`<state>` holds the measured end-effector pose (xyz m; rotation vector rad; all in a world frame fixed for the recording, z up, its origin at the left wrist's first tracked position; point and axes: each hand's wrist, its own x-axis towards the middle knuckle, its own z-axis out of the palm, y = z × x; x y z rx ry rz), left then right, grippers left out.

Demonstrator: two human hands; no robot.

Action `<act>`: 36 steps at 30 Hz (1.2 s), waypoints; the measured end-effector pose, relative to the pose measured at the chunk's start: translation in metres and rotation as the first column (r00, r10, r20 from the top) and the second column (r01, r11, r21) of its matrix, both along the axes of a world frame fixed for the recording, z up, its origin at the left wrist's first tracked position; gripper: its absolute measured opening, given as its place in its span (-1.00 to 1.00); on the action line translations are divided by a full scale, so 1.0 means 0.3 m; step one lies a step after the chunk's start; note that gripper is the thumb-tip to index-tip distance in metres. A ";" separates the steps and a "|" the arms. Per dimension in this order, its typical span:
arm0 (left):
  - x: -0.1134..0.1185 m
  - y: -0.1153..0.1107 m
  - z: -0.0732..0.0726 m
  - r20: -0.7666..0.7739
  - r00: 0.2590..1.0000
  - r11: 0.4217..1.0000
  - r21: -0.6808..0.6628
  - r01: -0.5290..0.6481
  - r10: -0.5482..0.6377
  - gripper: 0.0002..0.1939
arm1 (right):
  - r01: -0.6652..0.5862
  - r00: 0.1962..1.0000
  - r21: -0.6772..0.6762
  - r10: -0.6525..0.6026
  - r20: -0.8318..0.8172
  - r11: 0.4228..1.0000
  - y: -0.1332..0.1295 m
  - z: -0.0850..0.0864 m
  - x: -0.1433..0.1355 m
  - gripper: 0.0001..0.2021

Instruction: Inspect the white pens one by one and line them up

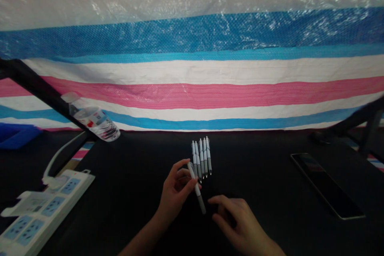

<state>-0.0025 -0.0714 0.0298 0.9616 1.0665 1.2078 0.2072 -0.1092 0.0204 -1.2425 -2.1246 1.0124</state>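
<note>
Between the thumb and fingers of my left hand (pixel 177 188) is a white and grey pen (pixel 197 189), tilted with its grey end toward me. Just beyond it, several similar white and grey pens (pixel 205 156) lie side by side on the black table, their grey ends and tips pointing my way. My right hand (pixel 235 218) is to the right of the held pen, close to its lower end but apart from it. Its fingers are curved, with a gap between thumb and index finger and nothing visible in them.
A white power strip (pixel 49 208) with a plugged-in cable sits at the left. Behind it, a clear plastic bottle (pixel 97 124) leans by a dark bar (pixel 45 92). A dark phone (pixel 327 186) lies at the right. Striped sheeting (pixel 192 96) hangs behind the black table (pixel 255 164).
</note>
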 end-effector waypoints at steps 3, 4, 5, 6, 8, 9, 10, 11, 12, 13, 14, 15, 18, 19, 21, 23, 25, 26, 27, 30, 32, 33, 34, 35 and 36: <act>-0.003 0.003 0.001 0.006 1.000 0.999 -0.015 -0.031 0.031 -0.39 | 0.000 1.000 -0.013 0.000 0.014 1.000 0.001 -0.001 -0.001 -0.76; -0.005 0.003 0.001 0.006 0.999 0.999 -0.019 -0.045 0.045 -0.38 | -0.004 1.000 -0.022 0.004 0.020 1.000 0.002 0.000 -0.001 -0.76; -0.007 0.004 0.001 0.005 0.998 0.998 -0.022 -0.058 0.058 -0.37 | -0.010 1.000 -0.031 0.011 0.025 0.999 0.002 0.001 -0.001 -0.76; -0.008 0.004 -0.001 0.002 0.998 0.997 -0.025 -0.069 0.069 -0.38 | -0.018 0.999 -0.041 0.019 0.030 0.999 0.003 0.003 -0.001 -0.76; -0.012 0.004 -0.005 -0.004 0.996 0.996 -0.028 -0.089 0.089 -0.40 | -0.026 0.999 -0.052 0.028 0.036 0.998 0.004 0.006 -0.002 -0.76; -0.014 0.004 -0.008 -0.005 0.995 0.995 -0.028 -0.098 0.098 -0.41 | -0.025 0.999 -0.052 0.027 0.038 0.998 0.005 0.007 -0.003 -0.76; -0.015 0.004 -0.011 -0.004 0.994 0.994 -0.027 -0.106 0.106 -0.42 | -0.022 0.999 -0.050 0.024 0.041 0.999 0.006 0.007 -0.004 -0.76; -0.017 0.004 -0.013 -0.002 0.994 0.993 -0.026 -0.111 0.111 -0.43 | -0.018 0.999 -0.048 0.020 0.041 0.999 0.007 0.008 -0.005 -0.76; -0.017 0.004 -0.015 -0.001 0.993 0.993 -0.026 -0.114 0.115 -0.43 | -0.014 0.999 -0.046 0.016 0.040 0.999 0.008 0.008 -0.006 -0.76; -0.018 0.005 -0.015 0.001 0.993 0.993 -0.027 -0.116 0.116 -0.44 | -0.012 0.999 -0.046 0.014 0.037 0.999 0.009 0.009 -0.008 -0.77; -0.018 0.006 -0.015 0.002 0.993 0.993 -0.028 -0.116 0.116 -0.43 | -0.014 0.999 -0.048 0.015 0.034 0.999 0.009 0.009 -0.009 -0.77; -0.018 0.007 -0.014 0.005 0.993 0.993 -0.029 -0.117 0.117 -0.42 | -0.012 0.999 -0.049 0.013 0.030 0.999 0.009 0.010 -0.010 -0.77; -0.017 0.011 -0.012 0.023 0.992 0.992 -0.023 -0.122 0.122 -0.32 | -0.003 1.000 -0.060 0.005 0.022 0.998 0.009 0.010 -0.010 -0.77; -0.017 0.013 -0.012 0.026 0.992 0.992 -0.021 -0.126 0.127 -0.30 | -0.001 1.000 -0.066 0.002 0.022 0.998 0.009 0.009 -0.010 -0.78; -0.019 0.015 -0.014 0.018 0.990 0.990 -0.023 -0.142 0.143 -0.32 | 0.002 1.000 -0.080 0.000 0.026 0.997 0.009 0.008 -0.009 -0.77; -0.022 0.017 -0.019 0.004 0.988 0.987 -0.029 -0.157 0.157 -0.38 | 0.000 1.000 -0.085 0.002 0.028 0.996 0.011 0.007 -0.009 -0.77; -0.023 0.018 -0.025 -0.001 0.987 0.986 -0.031 -0.162 0.162 -0.40 | -0.001 1.000 -0.082 0.004 0.028 0.997 0.012 0.007 -0.010 -0.76; -0.024 0.018 -0.027 0.000 0.987 0.987 -0.030 -0.159 0.159 -0.39 | -0.001 1.000 -0.081 0.003 0.029 0.997 0.012 0.009 -0.011 -0.76; -0.024 0.018 -0.029 0.004 0.988 0.988 -0.028 -0.153 0.154 -0.37 | 0.000 0.999 -0.080 0.003 0.032 0.997 0.013 0.010 -0.011 -0.76; -0.023 0.017 -0.031 0.019 0.988 0.988 -0.025 -0.153 0.153 -0.35 | 0.003 0.999 -0.084 0.000 0.036 0.996 0.012 0.014 -0.013 -0.76; -0.023 0.018 -0.028 0.024 0.987 0.987 -0.036 -0.160 0.161 -0.37 | 0.001 1.000 -0.090 0.001 0.028 0.996 0.011 0.014 -0.012 -0.76; -0.023 0.018 -0.027 0.024 0.986 0.986 -0.043 -0.163 0.164 -0.39 | 0.002 1.000 -0.091 0.001 0.026 0.996 0.011 0.013 -0.011 -0.76; -0.023 0.019 -0.026 0.023 0.986 0.985 -0.049 -0.167 0.168 -0.40 | 0.002 1.000 -0.090 0.000 0.025 0.996 0.011 0.011 -0.010 -0.76; -0.022 0.019 -0.025 0.025 0.985 0.984 -0.054 -0.169 0.171 -0.40 | 0.004 1.000 -0.089 -0.002 0.024 0.996 0.011 0.008 -0.010 -0.76; -0.021 0.019 -0.026 0.029 0.985 0.984 -0.058 -0.171 0.173 -0.40 | 0.006 1.000 -0.088 -0.004 0.022 0.996 0.011 0.005 -0.009 -0.76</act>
